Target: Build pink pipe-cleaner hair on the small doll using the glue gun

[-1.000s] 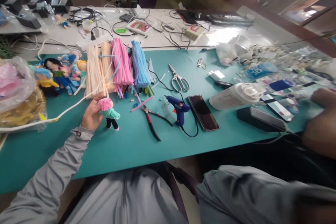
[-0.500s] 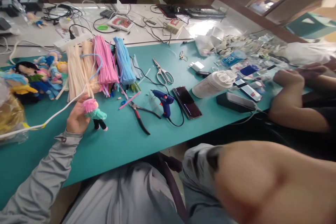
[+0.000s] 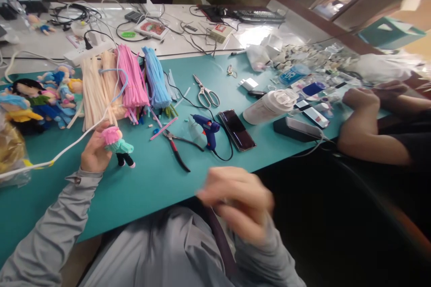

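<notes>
My left hand (image 3: 96, 150) is closed around a small doll (image 3: 117, 143) with pink hair, a mint-green top and black legs. It holds the doll by the head end above the green mat. My right hand (image 3: 239, 202) is over my lap by the table's front edge, blurred, its fingers curled. Whether anything is pinched in them I cannot make out. Between the hands lie red-and-black pliers (image 3: 177, 150), a blue glue gun (image 3: 208, 130) and a pink pipe cleaner (image 3: 164, 128). Behind the doll lie bundles of cream (image 3: 97, 94), pink (image 3: 132, 80) and blue pipe cleaners (image 3: 156, 80).
Finished dolls (image 3: 43, 98) are heaped at the left. A white cable (image 3: 74, 143) crosses near my left hand. Scissors (image 3: 206, 93), a phone (image 3: 237, 130) and a white tumbler (image 3: 269, 107) lie further right. Another person's arm (image 3: 360, 125) rests at the right edge.
My right hand has come down and left from close to the camera to above my lap. My left hand still holds the doll. The view has shifted slightly.
</notes>
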Demonstrator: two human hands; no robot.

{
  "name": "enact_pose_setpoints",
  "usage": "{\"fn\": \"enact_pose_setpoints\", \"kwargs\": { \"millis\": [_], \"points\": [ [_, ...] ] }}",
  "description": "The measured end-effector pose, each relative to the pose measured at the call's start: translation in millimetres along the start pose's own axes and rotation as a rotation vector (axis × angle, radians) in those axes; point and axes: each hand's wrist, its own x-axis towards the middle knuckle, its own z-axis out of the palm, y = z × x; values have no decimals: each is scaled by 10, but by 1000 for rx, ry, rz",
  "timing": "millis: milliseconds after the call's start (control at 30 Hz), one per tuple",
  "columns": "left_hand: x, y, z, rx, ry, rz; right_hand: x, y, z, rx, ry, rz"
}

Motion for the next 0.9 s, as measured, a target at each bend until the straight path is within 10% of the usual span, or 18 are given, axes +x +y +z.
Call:
{"fn": "enact_pose_setpoints", "kwargs": {
  "millis": [267, 467, 700, 900],
  "points": [
    [-19, 16, -7, 28, 5, -8, -36, 378, 1010, -303, -376, 126],
    [-15, 26, 27, -14, 19, -6, -145, 239, 1123, -113, -425, 29],
    [-25, 27, 79, 3, 9, 16, -81, 343, 1078, -220, -198, 151],
    [-12, 2, 18, -6, -4, 17, -152, 279, 1148, -114, -349, 3]
  ]
}}
